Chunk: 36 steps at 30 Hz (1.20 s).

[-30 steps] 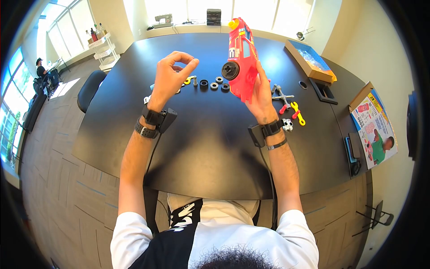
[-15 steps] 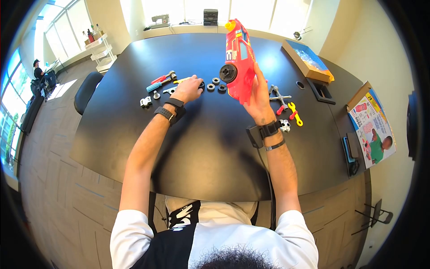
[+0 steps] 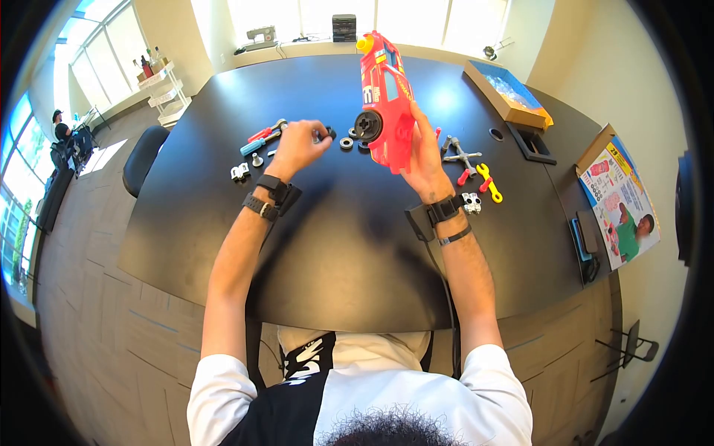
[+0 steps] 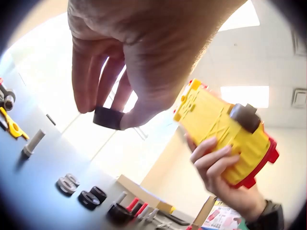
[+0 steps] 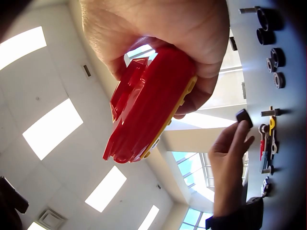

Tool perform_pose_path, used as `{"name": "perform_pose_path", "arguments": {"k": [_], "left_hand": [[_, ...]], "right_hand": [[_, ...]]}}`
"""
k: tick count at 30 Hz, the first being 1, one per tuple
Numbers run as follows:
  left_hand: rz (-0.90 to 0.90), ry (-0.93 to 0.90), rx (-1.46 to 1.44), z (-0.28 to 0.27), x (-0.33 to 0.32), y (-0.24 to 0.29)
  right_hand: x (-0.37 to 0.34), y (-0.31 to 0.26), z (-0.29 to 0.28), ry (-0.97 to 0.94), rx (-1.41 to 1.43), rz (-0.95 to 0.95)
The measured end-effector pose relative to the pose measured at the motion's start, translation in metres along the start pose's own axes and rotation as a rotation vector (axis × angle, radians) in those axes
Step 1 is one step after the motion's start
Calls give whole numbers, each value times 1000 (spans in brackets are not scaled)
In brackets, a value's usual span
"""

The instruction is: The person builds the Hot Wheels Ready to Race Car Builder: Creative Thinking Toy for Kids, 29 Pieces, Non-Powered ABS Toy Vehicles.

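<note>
- L hand [image 3: 297, 149], approx 11 o'clock over desk [image 3: 349, 282]: fingertips & thumb pinching black wheel [image 4: 108, 118], clear of desk. Step in hand: prob. wheel pick-up.
- Loose rings [image 3: 346, 143], approx 12 o'clock, btwn L hand & toy car [image 3: 390, 97].
- Toy car held up, 12 to 1 o'clock; R hand [image 3: 425, 160] below, fingers curled round it.
- Next move prob. calls for firm pinch, steady car.

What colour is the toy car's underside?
The underside is yellow, clearest in the left wrist view.
</note>
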<state>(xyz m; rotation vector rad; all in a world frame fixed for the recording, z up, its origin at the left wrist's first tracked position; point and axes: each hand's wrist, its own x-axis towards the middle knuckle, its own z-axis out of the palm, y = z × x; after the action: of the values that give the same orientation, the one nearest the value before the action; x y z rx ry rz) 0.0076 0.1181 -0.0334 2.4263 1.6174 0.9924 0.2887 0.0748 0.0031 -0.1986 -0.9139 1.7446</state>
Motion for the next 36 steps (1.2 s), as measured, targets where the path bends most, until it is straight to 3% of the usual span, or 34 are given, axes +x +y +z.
{"name": "perform_pose_path", "arguments": {"k": [3,4,6,10,18,21,25,31,36], "left_hand": [[-121,270,-399,-40,5,33],[-125,275,-399,-52,6,43],[20,529,-514,-72,9,55],[79,573,-536,-92,12,70],[91,355,-619,-83,18,58],[178,413,-445,-77,15,62],[160,436,-453,-72,17,58],[44,150,-397,-39,26,36],[199,-70,-69,33,38,-2]], "right_hand": [[-1,6,4,17,-37,19],[0,9,2,17,-45,50],[0,17,1,14,-54,85],[0,27,-2,1,-61,157],[-5,32,3,8,-108,209],[-3,29,4,-30,-82,188],[-1,18,-1,-13,-64,142],[0,0,-9,11,-43,93],[0,-7,-6,48,-67,48]]}}
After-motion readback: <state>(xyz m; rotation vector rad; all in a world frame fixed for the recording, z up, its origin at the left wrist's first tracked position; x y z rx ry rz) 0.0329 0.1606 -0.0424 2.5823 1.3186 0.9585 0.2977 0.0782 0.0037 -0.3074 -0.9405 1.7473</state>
